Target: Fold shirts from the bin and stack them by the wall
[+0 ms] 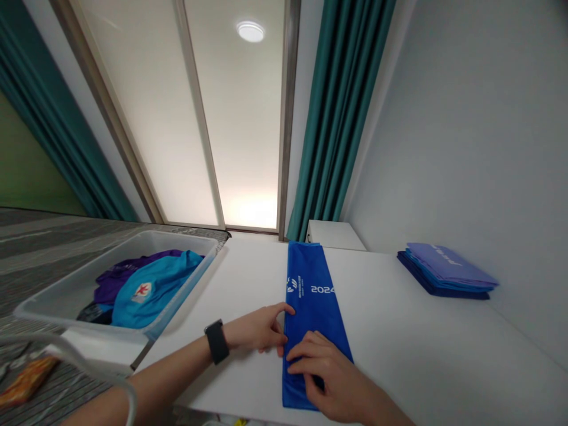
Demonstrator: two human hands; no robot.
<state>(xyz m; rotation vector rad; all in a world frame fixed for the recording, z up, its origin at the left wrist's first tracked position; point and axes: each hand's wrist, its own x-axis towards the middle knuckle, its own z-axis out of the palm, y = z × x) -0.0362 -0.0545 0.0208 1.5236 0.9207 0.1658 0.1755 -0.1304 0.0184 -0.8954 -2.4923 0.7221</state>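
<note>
A blue garment (pixel 310 296) with white print lies folded into a long narrow strip on the white table (pixel 399 349). My left hand (pixel 261 328), with a black watch on the wrist, pinches the strip's left edge near its lower half. Over the lower part of the strip rests my right hand (pixel 328 373), fingers curled and gripping the fabric.
A clear plastic bin (pixel 66 296) at the left holds light blue and purple clothes (pixel 146 284). A stack of folded blue and purple garments (pixel 448 272) lies at the table's right by the wall. A small white cabinet (pixel 332 235) and teal curtains (pixel 341 118) stand behind.
</note>
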